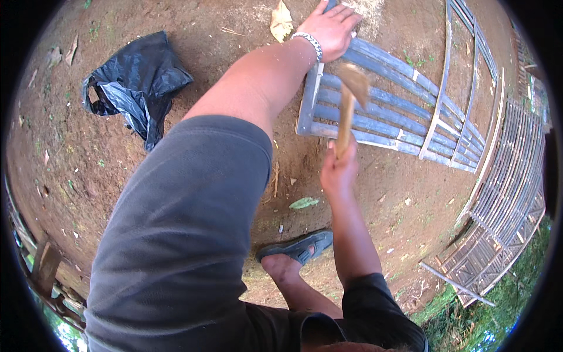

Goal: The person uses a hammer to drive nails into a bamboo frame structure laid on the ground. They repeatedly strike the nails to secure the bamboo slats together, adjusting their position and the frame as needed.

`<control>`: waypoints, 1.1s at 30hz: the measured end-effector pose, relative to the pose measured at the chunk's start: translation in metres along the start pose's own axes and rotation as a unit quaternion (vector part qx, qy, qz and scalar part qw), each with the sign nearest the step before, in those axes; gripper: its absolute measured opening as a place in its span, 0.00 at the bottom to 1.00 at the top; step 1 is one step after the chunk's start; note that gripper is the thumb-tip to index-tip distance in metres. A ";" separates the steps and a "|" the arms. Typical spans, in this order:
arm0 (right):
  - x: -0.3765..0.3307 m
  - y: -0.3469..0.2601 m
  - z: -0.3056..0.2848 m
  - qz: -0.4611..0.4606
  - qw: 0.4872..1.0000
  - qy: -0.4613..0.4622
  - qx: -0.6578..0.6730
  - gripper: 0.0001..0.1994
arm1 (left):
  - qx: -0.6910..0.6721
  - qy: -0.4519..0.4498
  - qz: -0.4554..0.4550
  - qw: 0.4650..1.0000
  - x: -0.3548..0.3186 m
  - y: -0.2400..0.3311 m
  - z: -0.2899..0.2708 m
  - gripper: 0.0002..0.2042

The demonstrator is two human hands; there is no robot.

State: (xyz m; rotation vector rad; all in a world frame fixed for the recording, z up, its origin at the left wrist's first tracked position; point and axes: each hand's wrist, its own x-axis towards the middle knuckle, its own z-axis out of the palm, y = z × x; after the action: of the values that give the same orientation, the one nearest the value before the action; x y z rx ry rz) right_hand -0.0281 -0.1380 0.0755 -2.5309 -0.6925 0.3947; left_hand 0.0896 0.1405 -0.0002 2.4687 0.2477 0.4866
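Observation:
A grey-blue slatted frame (375, 111), which looks like bamboo strips with crossbars, lies on the ground. My left hand (331, 32), with a chain bracelet at the wrist, grips its end bar at the far corner, thumb on one side and fingers on the other. In my right hand (340, 167) is a wooden-handled tool (346, 120), its handle upright in my closed fist. Its brown head is smeared by motion, so I cannot tell its exact kind. The head shows over the slats near the frame's end bar.
A crumpled black plastic bag (141, 82) lies at the left on brown soil. A dry leaf (281, 22) is near my left hand, a green leaf (304, 203) by my sandalled foot (296, 249). At the right stands a larger bamboo slat structure (504, 176).

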 end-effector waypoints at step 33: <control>0.048 -0.014 -0.083 0.127 0.970 -0.206 0.036 0.25 | -0.069 0.010 -0.031 0.997 0.003 -0.008 0.000 0.25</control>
State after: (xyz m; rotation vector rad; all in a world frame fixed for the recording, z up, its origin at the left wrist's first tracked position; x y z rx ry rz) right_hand 0.0385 -0.1332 0.1458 -2.4949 -0.4825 1.0371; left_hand 0.0916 0.1476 -0.0048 2.3167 0.2881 0.4871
